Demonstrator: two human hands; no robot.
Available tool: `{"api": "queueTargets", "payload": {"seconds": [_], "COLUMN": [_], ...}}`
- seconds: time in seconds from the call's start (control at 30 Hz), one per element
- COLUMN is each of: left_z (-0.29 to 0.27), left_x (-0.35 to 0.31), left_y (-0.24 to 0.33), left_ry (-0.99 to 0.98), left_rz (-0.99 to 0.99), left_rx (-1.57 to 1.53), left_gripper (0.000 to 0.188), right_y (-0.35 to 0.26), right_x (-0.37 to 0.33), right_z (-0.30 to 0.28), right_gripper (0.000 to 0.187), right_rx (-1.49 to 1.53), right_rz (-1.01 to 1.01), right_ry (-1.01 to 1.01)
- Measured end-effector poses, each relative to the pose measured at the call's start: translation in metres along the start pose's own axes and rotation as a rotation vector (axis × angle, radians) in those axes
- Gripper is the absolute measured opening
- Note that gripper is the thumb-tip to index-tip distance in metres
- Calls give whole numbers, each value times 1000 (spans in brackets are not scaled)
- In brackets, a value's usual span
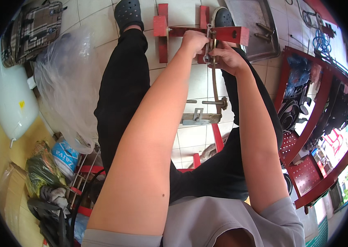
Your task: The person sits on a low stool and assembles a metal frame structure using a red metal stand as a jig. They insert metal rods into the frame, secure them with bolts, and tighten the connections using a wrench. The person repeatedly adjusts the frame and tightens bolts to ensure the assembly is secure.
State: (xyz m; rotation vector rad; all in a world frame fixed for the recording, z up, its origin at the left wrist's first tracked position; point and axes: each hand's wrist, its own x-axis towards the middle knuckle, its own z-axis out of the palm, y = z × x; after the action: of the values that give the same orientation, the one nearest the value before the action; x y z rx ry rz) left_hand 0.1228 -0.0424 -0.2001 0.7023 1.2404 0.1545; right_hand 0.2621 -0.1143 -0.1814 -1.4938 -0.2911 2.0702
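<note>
Out in front, between my feet, my left hand (195,42) is closed with its fingers on a steel wrench (207,44), which lies lengthwise away from me. Just right of it, my right hand (228,59) pinches a narrow brownish metal strip (214,84) with thumb and fingers. Both hands are at the crossbar of a red metal stand (237,35); part of the grip is hidden behind the fingers. The strip runs back toward me to a bolt (222,103) and a metal bracket (199,118).
A grey metal tray (272,51) with brass-coloured cylinders (264,32) lies ahead right. Red shelving (310,123) holding parts stands at the right. On the left are a plaid bag (38,29), clear plastic sheeting (65,78), a white tank (15,103) and several bags.
</note>
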Motion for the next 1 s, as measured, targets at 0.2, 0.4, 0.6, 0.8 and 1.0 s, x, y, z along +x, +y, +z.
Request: {"api": "queueTargets", "payload": {"seconds": [0.2, 0.4, 0.6, 0.8, 1.0], "left_z": [-3, -18, -12, -12, -18], "left_x": [6, 19, 37, 49, 34], "left_y": [-3, -15, -29, -31, -21], "left_ry": [16, 342, 225, 99, -107], "left_rz": [-26, -126, 211, 358, 269], "left_rx": [-67, 7, 141, 83, 145], "left_gripper": [23, 25, 21, 23, 51], "right_y": [1, -1, 0, 3, 6], "right_x": [-2, -4, -4, -7, -7], "right_z": [8, 12, 5, 9, 0], "right_gripper": [51, 51, 54, 53, 47], "right_rx": [-8, -8, 8, 40, 76], "right_rz": [-32, -77, -51, -81, -49], "right_ry": [41, 18, 5, -27, -27]}}
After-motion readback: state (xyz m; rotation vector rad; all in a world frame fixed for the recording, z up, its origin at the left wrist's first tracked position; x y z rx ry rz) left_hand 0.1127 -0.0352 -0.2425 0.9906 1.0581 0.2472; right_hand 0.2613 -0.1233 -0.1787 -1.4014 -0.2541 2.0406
